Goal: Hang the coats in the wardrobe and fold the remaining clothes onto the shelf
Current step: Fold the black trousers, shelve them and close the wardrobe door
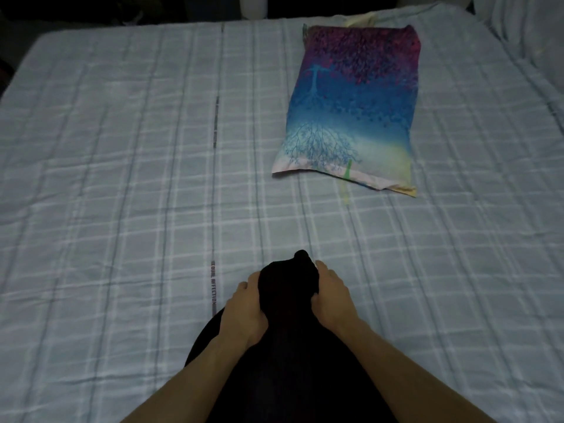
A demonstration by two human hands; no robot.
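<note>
A black garment (290,355) lies on the bed at the near edge, running from the bottom of the view up to a narrow bunched tip. My left hand (244,309) grips the bunched cloth from its left side, fingers curled into the fabric. My right hand (331,296) grips the same bunch from the right, thumb tucked into the cloth. Both forearms reach in from the bottom of the frame. The garment's shape and kind are too dark to make out.
The bed (122,178) carries a pale blue checked sheet with a printed strip down its middle. A colourful pillow (354,108) with a tree print lies at the far right. White bedding (531,29) is piled at the top right corner.
</note>
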